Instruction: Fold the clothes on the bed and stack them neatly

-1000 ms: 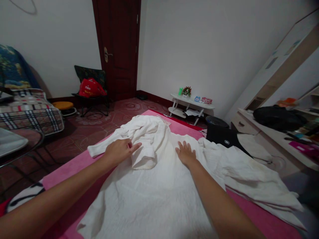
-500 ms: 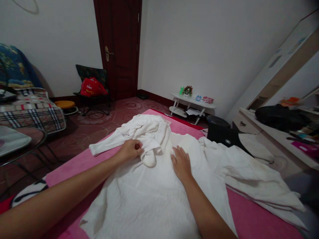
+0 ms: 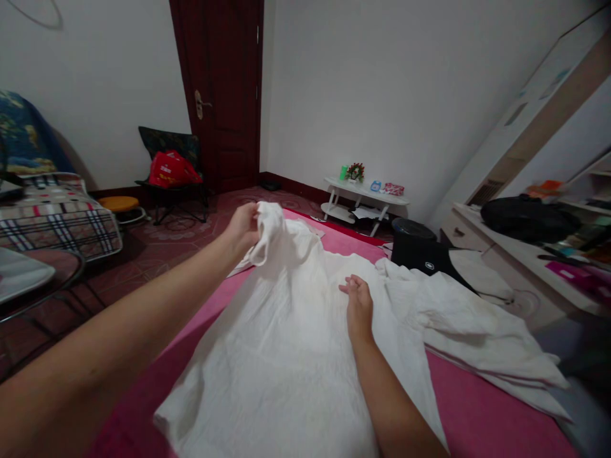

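A white shirt (image 3: 286,356) of crinkled cloth lies spread over a pink cover (image 3: 482,394), its lower part toward me. My left hand (image 3: 245,226) is closed on a bunched part of the shirt at the far left and holds it raised above the cover. That lifted cloth hangs in folds, with a small loop below my fingers. Over the right half of the shirt is my right hand (image 3: 360,302), turned on its side with loosely bent fingers and nothing visible in them. Whether it touches the cloth I cannot tell.
More white clothing (image 3: 472,324) lies folded on the right, beside a black cloth item (image 3: 420,257). A low white table (image 3: 367,191) stands against the wall. A cluttered dresser (image 3: 520,248) is at right. A chair with a red bag (image 3: 172,170) stands near the door (image 3: 224,95).
My left hand has moved up and away, lifting the bunched part of the shirt off the bed. My right hand has gone from lying flat on the cloth to a turned, loosely bent pose.
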`<control>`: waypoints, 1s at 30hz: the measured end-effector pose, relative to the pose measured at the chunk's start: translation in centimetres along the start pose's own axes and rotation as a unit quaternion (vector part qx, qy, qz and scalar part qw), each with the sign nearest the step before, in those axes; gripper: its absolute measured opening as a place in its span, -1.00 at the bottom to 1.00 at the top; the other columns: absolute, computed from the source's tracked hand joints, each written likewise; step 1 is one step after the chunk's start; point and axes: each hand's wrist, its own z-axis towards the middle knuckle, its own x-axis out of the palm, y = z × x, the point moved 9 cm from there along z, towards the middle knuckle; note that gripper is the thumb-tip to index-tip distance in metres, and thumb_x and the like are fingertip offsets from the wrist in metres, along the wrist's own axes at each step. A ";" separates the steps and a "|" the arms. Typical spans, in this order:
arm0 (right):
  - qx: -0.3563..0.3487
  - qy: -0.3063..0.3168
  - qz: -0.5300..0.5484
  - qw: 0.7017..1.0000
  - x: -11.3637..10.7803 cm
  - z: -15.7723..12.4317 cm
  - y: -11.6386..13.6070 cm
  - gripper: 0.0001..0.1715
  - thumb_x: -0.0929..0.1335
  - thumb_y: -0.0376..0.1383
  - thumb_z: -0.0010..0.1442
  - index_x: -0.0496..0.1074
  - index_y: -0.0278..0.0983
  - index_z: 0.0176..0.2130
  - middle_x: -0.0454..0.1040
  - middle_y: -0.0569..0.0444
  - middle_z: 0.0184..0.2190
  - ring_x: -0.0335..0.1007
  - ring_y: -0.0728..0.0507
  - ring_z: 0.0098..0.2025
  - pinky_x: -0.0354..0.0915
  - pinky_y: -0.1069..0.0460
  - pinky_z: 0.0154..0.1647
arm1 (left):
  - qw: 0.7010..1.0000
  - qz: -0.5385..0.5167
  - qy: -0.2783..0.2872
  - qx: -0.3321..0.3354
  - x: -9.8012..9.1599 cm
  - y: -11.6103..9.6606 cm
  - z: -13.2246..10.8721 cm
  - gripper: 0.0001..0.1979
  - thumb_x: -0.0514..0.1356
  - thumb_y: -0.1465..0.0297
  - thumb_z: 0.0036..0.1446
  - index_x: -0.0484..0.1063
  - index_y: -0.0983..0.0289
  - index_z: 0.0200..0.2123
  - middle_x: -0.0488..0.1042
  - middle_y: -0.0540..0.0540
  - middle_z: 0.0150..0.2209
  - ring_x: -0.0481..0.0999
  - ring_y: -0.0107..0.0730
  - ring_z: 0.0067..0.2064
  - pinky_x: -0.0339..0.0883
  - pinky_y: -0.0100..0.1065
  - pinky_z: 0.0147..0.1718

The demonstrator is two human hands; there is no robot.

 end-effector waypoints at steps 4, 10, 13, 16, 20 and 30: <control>0.020 -0.072 0.119 0.990 -2.3 0.3 -0.4 -0.39 0.14 0.07 0.22 0.24 -0.28 0.05 0.38 -0.16 0.05 0.50 -0.17 -0.17 0.37 -0.05 -0.21 | 0.953 0.030 0.302 0.000 11.7 2.4 -5.5 -0.70 0.27 0.37 -0.01 0.42 0.33 -0.18 0.48 0.17 -0.10 0.49 -0.28 -0.08 0.32 -0.21 -0.01; 0.091 -0.141 0.173 0.971 -6.2 1.5 -2.6 -0.18 -0.03 0.16 0.21 0.25 -0.39 0.05 0.36 -0.27 0.06 0.43 -0.25 0.00 0.32 -0.14 -0.04 | 0.826 0.386 0.392 0.123 8.6 5.4 -11.1 -0.62 0.24 0.31 0.04 0.39 0.29 -0.05 0.41 0.22 0.04 0.42 -0.21 0.03 0.31 -0.25 -0.06; 0.037 -0.111 0.055 0.992 -6.1 1.6 -0.3 -0.28 0.06 0.12 0.21 0.30 -0.35 0.01 0.39 -0.20 0.04 0.38 -0.25 0.04 0.26 -0.14 0.02 | 0.717 0.615 0.291 0.151 1.1 5.5 -11.5 -0.69 0.23 0.23 0.02 0.44 0.28 -0.20 0.50 0.15 -0.20 0.47 -0.24 -0.19 0.31 -0.31 -0.24; -0.099 0.008 -0.154 0.983 -2.6 0.7 4.4 -0.40 0.23 0.06 0.15 0.35 -0.27 0.01 0.40 -0.10 0.03 0.29 -0.23 0.09 0.15 -0.11 0.12 | 0.610 0.726 0.300 0.109 -4.1 6.2 -14.4 -0.71 0.21 0.12 0.03 0.45 0.23 -0.34 0.48 0.05 -0.39 0.44 -0.31 -0.38 0.23 -0.35 -0.38; -0.121 0.264 -0.383 0.877 3.9 -2.2 4.9 -0.10 0.38 0.09 -0.01 0.17 -0.15 0.23 0.19 -0.05 0.24 0.09 -0.28 0.24 0.04 -0.12 0.20 | 0.535 0.766 0.350 0.060 -6.8 7.1 -19.7 -0.63 0.22 0.00 -0.04 0.43 0.18 -0.37 0.47 0.04 -0.41 0.44 -0.27 -0.42 0.19 -0.33 -0.42; -0.118 0.294 -0.485 0.815 5.0 -0.5 4.2 -0.63 0.43 -0.05 0.00 0.46 -0.28 -0.31 0.46 -0.02 -0.19 0.35 -0.15 -0.17 0.20 0.04 -0.28 | 0.507 0.797 0.322 0.064 -8.2 9.5 -21.4 -0.85 0.06 0.47 0.00 0.39 0.20 -0.35 0.51 0.10 -0.34 0.50 -0.20 -0.31 0.25 -0.29 -0.35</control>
